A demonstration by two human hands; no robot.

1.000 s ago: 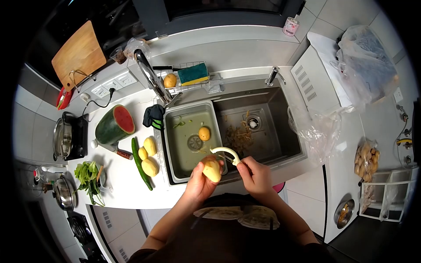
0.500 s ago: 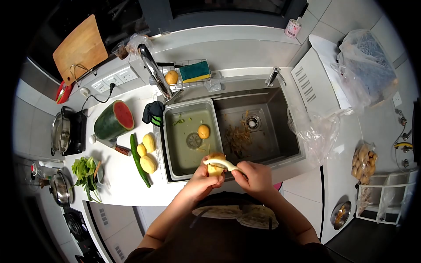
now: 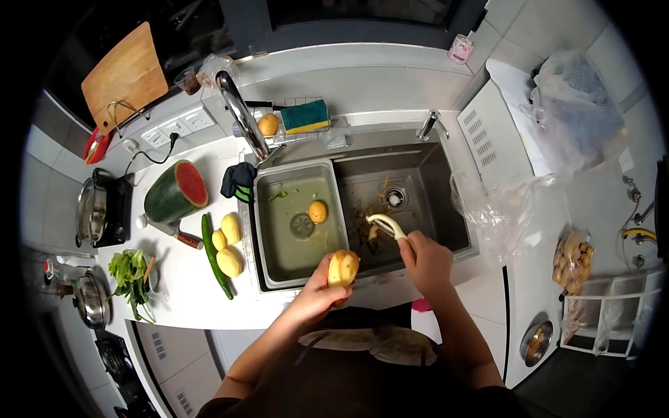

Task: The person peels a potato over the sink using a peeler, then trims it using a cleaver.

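A partly peeled potato [image 3: 343, 268] is held upright in my left hand [image 3: 319, 292], in front of the sink's near edge. My right hand [image 3: 426, 263] is closed round the handle of a cream peeler [image 3: 388, 226], whose head is over the right basin, apart from the potato. An unpeeled potato [image 3: 318, 212] lies in the left basin [image 3: 279, 244], which has scraps in it. Brown peelings [image 3: 362, 223] lie in the right basin [image 3: 435, 202] near the drain. Three peeled potatoes [image 3: 228, 263] rest on the counter beside a cucumber [image 3: 214, 259].
A cut watermelon [image 3: 177, 193], a knife [image 3: 187, 238] and leafy greens [image 3: 129, 272] are on the left counter [image 3: 188, 299]. The faucet [image 3: 240, 111] arches behind the left basin. Near it sit a potato [image 3: 267, 125] and a sponge [image 3: 304, 116]. A plastic bag [image 3: 498, 209] lies at the right.
My right hand has moved right with the peeler, away from the potato. The potato in my left hand is now turned with more of it showing. The whole view has shifted slightly.
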